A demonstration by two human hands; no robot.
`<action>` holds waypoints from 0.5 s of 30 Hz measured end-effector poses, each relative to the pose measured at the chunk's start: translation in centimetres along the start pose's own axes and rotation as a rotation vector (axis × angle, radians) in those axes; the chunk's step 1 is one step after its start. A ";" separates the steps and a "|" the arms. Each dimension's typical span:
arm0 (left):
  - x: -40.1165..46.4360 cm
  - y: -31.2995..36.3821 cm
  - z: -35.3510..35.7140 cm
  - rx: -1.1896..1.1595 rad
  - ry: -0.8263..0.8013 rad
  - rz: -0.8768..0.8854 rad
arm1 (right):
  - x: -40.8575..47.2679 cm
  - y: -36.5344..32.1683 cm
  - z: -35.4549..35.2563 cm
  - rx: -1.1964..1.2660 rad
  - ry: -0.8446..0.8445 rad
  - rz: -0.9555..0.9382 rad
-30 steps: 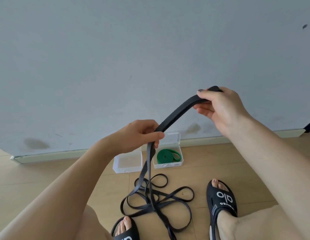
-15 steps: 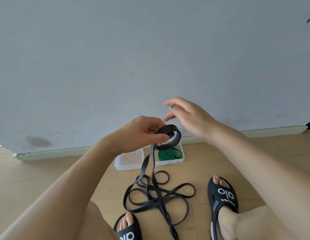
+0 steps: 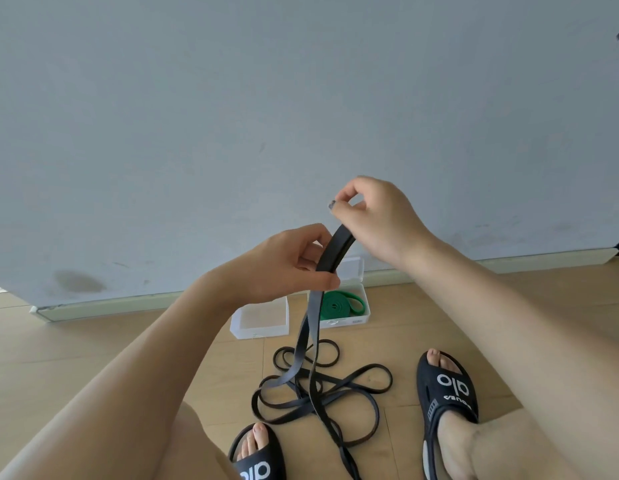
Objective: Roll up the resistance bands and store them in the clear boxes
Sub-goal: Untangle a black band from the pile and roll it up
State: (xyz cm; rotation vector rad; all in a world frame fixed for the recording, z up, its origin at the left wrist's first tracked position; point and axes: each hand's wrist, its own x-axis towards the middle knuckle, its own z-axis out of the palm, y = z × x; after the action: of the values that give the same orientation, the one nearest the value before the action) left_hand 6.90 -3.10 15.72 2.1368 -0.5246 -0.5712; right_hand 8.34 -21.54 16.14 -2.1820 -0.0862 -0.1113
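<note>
A: Big stuff first. What's in front of you?

B: Wall, then wood floor. Two clear boxes at the skirting: left box looks unfilled, right box has the green band rolled up inside w/ its lid up. Black band mostly sprawled in loops on the floor btwn my sandals, one doubled run rising to my hands.

A: Grip?

B: Left hand pinches the band, thumb & fingers closed round it just below the top end. Right hand curled over that end; looks like it holds the tip, but contact is hidden behind the fingers, so I can't tell for sure.

A: How to do the roll well?

B: IMO keep both layers flat & stacked, start a tight core at the end, feed w/ the left, no twists. It has to end up small enough for the left box.
</note>
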 end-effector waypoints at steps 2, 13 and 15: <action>0.1 -0.4 0.0 0.055 -0.044 -0.026 | 0.3 0.0 -0.5 0.091 0.096 0.014; -0.7 -0.4 -0.8 0.010 0.024 -0.013 | 0.3 2.8 -3.0 -0.233 0.064 0.151; -0.6 -0.6 -0.7 0.001 0.028 -0.014 | 0.3 3.0 -2.7 -0.277 0.013 0.150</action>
State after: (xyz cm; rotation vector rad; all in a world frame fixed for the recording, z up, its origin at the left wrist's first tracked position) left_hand 6.88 -1.97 15.73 2.1478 -0.4951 -0.5482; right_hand 8.83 -25.49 15.30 -2.4551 0.1065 -0.0542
